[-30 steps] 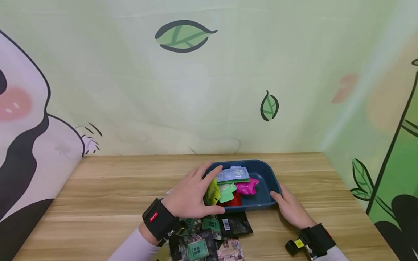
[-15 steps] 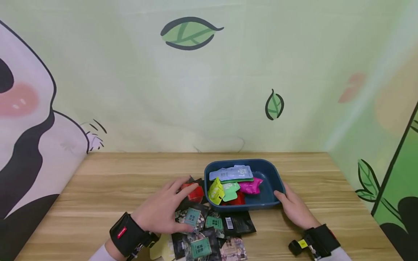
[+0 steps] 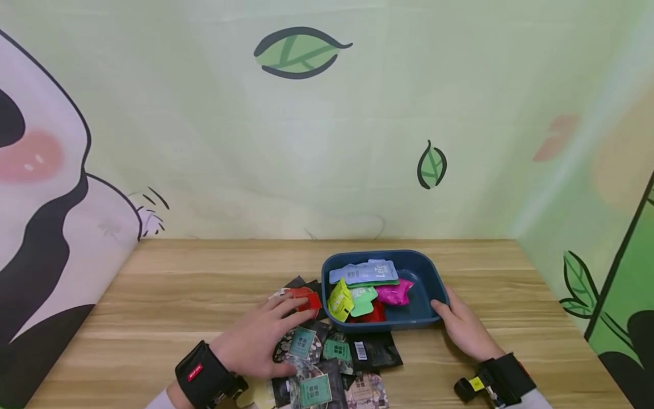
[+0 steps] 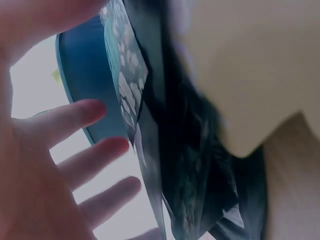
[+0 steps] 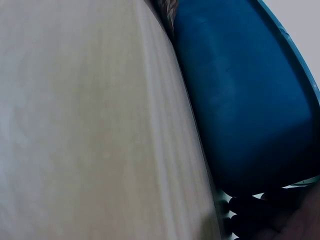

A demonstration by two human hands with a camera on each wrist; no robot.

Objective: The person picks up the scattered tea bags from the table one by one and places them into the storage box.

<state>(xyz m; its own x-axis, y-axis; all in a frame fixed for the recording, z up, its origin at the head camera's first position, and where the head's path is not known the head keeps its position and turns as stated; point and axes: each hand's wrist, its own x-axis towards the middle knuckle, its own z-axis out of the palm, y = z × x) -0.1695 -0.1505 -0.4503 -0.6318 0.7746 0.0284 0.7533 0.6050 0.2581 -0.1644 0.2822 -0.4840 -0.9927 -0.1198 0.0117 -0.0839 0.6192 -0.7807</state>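
Observation:
A dark blue plastic bin (image 3: 425, 291) stands on the wooden table with several bright sachets in it: a light blue one (image 3: 363, 272), a yellow one (image 3: 339, 300), a mint green one (image 3: 364, 300) and a pink one (image 3: 394, 292). My right hand (image 3: 466, 329) grips its right end, thumb over the rim. In the right wrist view the bin's wall (image 5: 240, 100) fills the right side. My left hand (image 3: 255, 342) reaches over the loose packets with fingers extended, fingertips at a black packet with a red label (image 3: 309, 300). The left wrist view shows these fingers spread beside the dark packets (image 4: 185, 165).
Several black packets with green labels (image 3: 315, 390) lie in a heap in front of the bin. A black packet with a barcode (image 3: 375, 349) and a pink-labelled one (image 3: 365, 390) lie among them. A printed backdrop (image 3: 204, 142) rises behind the table (image 3: 204, 272).
My left hand has drawn back from over the bin's left end to the packets left of it, its fingertips now down at the red-labelled one. My right hand stays on the bin.

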